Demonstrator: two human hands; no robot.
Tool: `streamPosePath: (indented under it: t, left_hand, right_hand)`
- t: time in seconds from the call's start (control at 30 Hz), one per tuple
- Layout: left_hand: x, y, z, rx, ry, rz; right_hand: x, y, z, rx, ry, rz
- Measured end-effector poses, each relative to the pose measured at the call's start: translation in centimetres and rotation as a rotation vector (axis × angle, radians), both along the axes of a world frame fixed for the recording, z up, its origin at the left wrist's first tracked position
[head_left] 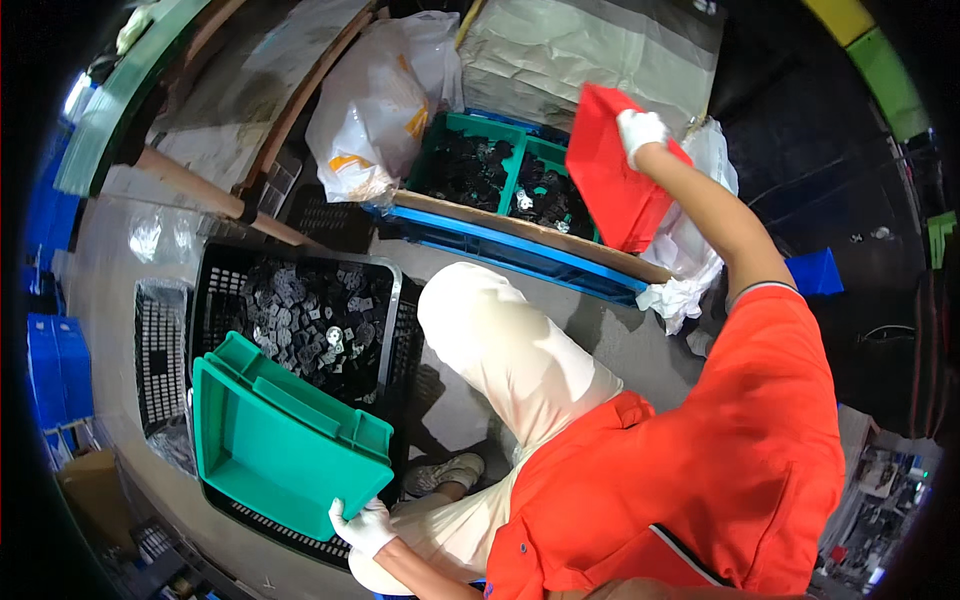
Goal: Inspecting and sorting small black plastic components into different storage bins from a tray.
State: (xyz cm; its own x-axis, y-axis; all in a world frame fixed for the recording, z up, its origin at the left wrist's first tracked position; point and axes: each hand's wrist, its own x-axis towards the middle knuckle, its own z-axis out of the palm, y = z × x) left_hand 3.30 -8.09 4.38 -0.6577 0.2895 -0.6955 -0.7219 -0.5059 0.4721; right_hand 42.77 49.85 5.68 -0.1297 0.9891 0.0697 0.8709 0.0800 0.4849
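In a white glove, my left hand grips the near right corner of a green plastic bin. The bin leans over a black crate, and its bare inside shows. Behind it, small black and grey parts lie heaped in that crate. My right hand, also gloved, reaches far forward and is closed on the upper rim of a red plastic bin. The red bin stands tilted above the right side of a green tray. Loose black parts fill the tray's sections, with a few silvery bits among them.
A blue pallet with a wooden edge bears the green tray. Plastic bags bulge at its left and crumpled wrapping hangs at its right. A second black basket stands left. A wooden-edged table is at upper left.
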Motion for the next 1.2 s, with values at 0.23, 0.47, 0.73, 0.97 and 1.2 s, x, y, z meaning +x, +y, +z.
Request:
streamPosePath:
  t: [0.23, 0.47, 0.73, 0.97, 1.2]
  left_hand:
    - [-1.1, -0.8, -1.9, 0.131, -0.032, -0.072]
    - [-0.3, 3.1, 0.4, 0.099, -0.005, -0.031]
    - [0.4, 5.7, 1.3, 0.161, 0.042, -0.212]
    - [3.9, 14.5, 5.5, 0.133, 0.060, -0.280]
    - [8.7, 28.8, 11.1, -0.176, 0.469, -0.718]
  right_hand:
    - [14.6, -3.3, -2.4, 0.002, 0.114, -0.236]
    - [16.5, -7.3, -9.0, 0.051, 0.216, -0.288]
    - [17.8, -11.5, -14.3, 0.078, 0.228, -0.423]
    - [9.1, -8.8, -5.9, 0.152, 0.586, 0.150]
    - [1.6, 2.7, 10.5, -0.245, 1.628, 0.955]
